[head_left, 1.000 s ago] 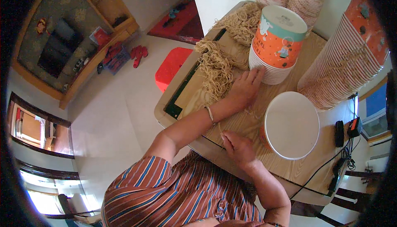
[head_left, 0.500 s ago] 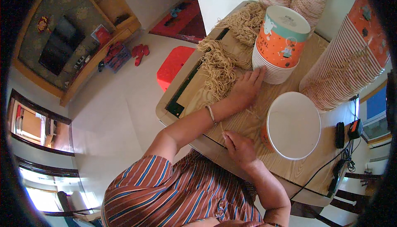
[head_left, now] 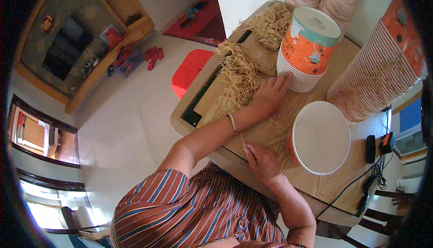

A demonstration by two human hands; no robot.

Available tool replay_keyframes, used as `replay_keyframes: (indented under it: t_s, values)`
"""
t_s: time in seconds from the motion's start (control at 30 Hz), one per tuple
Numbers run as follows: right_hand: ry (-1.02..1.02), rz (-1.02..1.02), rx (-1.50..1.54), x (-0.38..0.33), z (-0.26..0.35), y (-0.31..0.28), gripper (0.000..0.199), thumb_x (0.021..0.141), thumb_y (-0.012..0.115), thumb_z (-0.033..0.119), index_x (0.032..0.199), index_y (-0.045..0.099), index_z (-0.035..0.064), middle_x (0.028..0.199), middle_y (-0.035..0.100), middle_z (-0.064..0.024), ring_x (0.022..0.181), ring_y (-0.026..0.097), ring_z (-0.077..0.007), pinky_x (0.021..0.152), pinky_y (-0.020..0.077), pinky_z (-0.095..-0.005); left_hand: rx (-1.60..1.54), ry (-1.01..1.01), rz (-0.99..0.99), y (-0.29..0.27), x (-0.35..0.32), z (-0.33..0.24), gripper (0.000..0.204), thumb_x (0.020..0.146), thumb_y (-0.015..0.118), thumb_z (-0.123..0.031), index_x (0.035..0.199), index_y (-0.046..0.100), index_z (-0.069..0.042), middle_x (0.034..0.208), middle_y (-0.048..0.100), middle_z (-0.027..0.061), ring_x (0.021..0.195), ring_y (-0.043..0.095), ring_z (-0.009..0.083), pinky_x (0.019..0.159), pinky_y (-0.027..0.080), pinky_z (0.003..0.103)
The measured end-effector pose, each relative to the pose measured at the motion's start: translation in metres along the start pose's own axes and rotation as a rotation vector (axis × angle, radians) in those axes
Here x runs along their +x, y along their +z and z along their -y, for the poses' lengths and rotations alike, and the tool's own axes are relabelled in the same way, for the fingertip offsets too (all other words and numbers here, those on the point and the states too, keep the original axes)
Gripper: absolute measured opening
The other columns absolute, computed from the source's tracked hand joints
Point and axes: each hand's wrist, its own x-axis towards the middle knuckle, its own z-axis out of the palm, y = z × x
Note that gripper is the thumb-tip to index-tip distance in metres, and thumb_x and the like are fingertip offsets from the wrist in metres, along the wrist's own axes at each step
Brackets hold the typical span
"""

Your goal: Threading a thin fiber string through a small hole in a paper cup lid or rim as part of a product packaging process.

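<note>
My left hand (head_left: 269,95) lies palm down on the wooden table, fingers stretched toward the bottom of a short stack of paper buckets (head_left: 306,49). Its fingertips reach the lowest white rims of that upside-down orange and green stack. Nearer my body, my right hand (head_left: 263,162) is closed, thumb against fingers, on a thin tan strand of string (head_left: 243,139). The strand rises toward my left wrist, where a bracelet sits. A pile of loose tan strings (head_left: 239,74) spreads left of the stack. To the right, a single bucket (head_left: 321,138) faces me with its white inside showing.
A long leaning stack of nested buckets (head_left: 376,76), draped with strings, stands at the right. More bucket stacks (head_left: 340,0) rest against the back wall. A black adapter with cables (head_left: 386,143) lies on the right edge. A red stool (head_left: 191,73) stands left of the table.
Both hands hold nearly the same places and the buckets stay put. The whole view has shifted very slightly.
</note>
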Motion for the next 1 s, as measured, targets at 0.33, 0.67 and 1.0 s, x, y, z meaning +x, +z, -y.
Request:
replay_keyframes:
  t_s: [0.33,0.67,1.0]
  values:
    - [0.031,0.014,-0.024,-0.002,0.001,0.001,0.018,0.092,0.058,0.018,0.102,0.063,0.0039,0.094,0.066,-0.017,0.086,0.065,-0.0351,0.071,0.052,-0.0408,0.021,0.055,-0.145,0.003,-0.005,0.001,0.078,0.07,0.062,-0.013,0.138,0.032,0.009,0.124,0.047,0.02,0.101,0.052,0.0299,0.081,0.047,0.039]
    - [0.035,0.023,-0.019,-0.001,0.003,0.001,0.017,0.092,0.058,0.018,0.102,0.063,0.0045,0.091,0.066,-0.0179,0.082,0.065,-0.0357,0.069,0.0522,-0.0415,0.042,0.014,-0.105,0.003,-0.003,0.0,0.075,0.07,0.061,-0.012,0.137,0.034,0.008,0.122,0.048,0.0184,0.1,0.053,0.0284,0.082,0.047,0.039]
    - [0.057,0.033,-0.009,-0.002,-0.002,0.003,0.015,0.091,0.059,0.017,0.1,0.063,0.0043,0.091,0.066,-0.0184,0.082,0.066,-0.0348,0.069,0.0519,-0.0413,-0.04,0.029,-0.082,-0.002,-0.004,-0.001,0.073,0.074,0.058,-0.011,0.139,0.03,0.009,0.133,0.043,0.0217,0.111,0.051,0.032,0.09,0.046,0.039]
